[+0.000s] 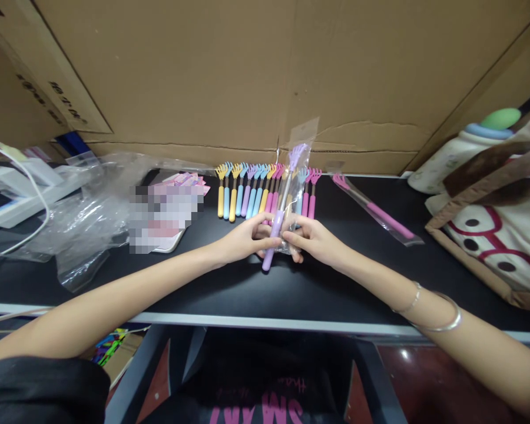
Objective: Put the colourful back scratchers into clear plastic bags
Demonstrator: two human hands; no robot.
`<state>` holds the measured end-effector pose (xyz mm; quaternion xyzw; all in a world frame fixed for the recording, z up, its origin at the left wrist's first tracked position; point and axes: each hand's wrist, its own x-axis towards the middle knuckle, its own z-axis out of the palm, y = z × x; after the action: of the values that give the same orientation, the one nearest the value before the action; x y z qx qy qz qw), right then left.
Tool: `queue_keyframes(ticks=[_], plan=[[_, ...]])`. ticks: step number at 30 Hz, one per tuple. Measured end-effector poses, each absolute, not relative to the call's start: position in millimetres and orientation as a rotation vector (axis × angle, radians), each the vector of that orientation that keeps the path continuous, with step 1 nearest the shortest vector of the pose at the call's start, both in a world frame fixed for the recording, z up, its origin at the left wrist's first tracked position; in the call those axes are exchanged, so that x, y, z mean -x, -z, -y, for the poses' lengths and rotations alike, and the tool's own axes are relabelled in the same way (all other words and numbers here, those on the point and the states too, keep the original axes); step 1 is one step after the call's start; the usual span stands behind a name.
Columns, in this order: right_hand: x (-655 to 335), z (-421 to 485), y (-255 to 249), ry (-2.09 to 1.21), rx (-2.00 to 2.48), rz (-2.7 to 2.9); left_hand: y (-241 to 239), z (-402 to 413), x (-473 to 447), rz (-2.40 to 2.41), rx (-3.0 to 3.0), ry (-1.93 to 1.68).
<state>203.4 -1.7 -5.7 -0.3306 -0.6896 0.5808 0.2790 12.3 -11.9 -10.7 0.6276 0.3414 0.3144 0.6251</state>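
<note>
My left hand (246, 238) was closed in a pinch on the handle of a purple back scratcher (279, 219), thumb on top and fingers curled beneath it. My right hand (310, 239) was likewise closed, its fingers gripping the lower edge of a clear plastic sleeve (298, 171) just beside the handle. The two hands met at the middle of the black table (229, 282), fingertips nearly touching. The scratcher stood tilted, claw end up and away from me, its upper part inside the sleeve and its handle end projecting below my hands. I could not tell whether the handle end touched the table.

Directly behind the hands lay a row of back scratchers (251, 191), side by side and claws pointing away, with handles in yellow, blue, purple and pink. To the right of that row, apart from it, one bagged pink back scratcher (377, 211) lay at an angle on the table. Two bangles (433, 309) sat on my right wrist.

To the left lay crumpled clear plastic bags (83, 218) and a blurred stack of pink cards (168, 209). A white cable (37, 197) curved across the far left. A cream tote bag (499, 224) with brown straps stood at the right edge. Cardboard boxes (247, 76) formed the backdrop.
</note>
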Motion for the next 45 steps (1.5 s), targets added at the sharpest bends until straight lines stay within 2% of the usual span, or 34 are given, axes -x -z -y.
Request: queue_keyframes(ticks=[18, 21, 27, 32, 38, 45], plan=[[-206, 1, 5, -1.534, 0.886, 1.892, 10, 13, -11, -0.806, -1.432, -0.699], [-207, 0, 5, -1.397, 0.926, 1.918, 10, 13, -11, -0.835, -1.423, -0.718], [-213, 4, -1, -0.757, 1.042, 2.029, 9, 15, -13, -0.875, -1.432, -0.722], [-215, 8, -3, -0.483, 1.068, 2.083, 10, 14, -13, -0.882, -1.426, -0.743], [-212, 14, 0, -0.337, 0.885, 2.336, 13, 14, -13, -0.823, -1.459, -0.748], [-213, 13, -3, -0.432, 0.966, 2.344, 15, 13, -12, -0.803, -1.492, -0.798]])
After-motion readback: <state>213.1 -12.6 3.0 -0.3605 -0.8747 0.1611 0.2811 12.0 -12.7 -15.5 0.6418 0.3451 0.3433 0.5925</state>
